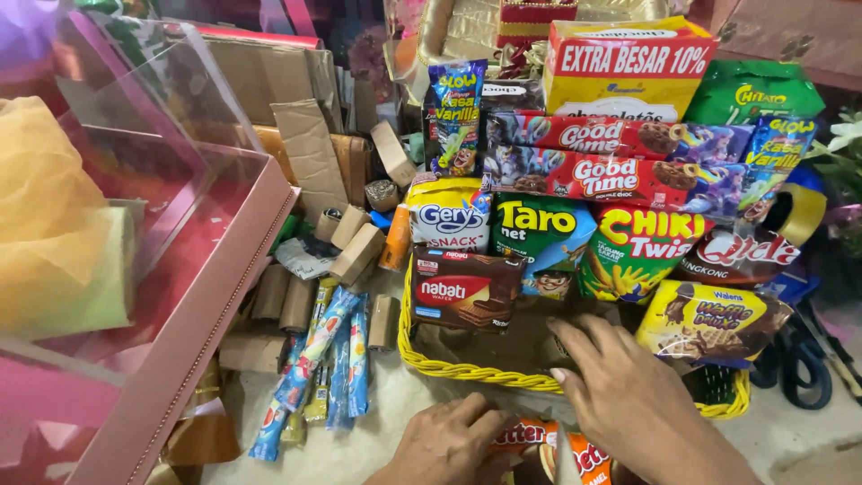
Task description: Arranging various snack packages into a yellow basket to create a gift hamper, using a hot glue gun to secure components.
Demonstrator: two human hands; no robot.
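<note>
A yellow basket [449,366] holds upright snack packs: a yellow box [628,67] at the back, a brown wafer box [467,289] in front. The right hand [620,377] lies open over the rim. The left hand [449,442] grips an orange pack [539,449], cut off below.

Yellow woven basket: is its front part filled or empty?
Empty: the yellow woven basket shows bare brown lining in front; snack packs stand along the back, right hand reaching in.

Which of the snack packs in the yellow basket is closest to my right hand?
The gold wafer pack at the basket's right end, lying just past your right hand. The brown wafer box sits farther off on the left, and the green and red bags stand behind.
</note>
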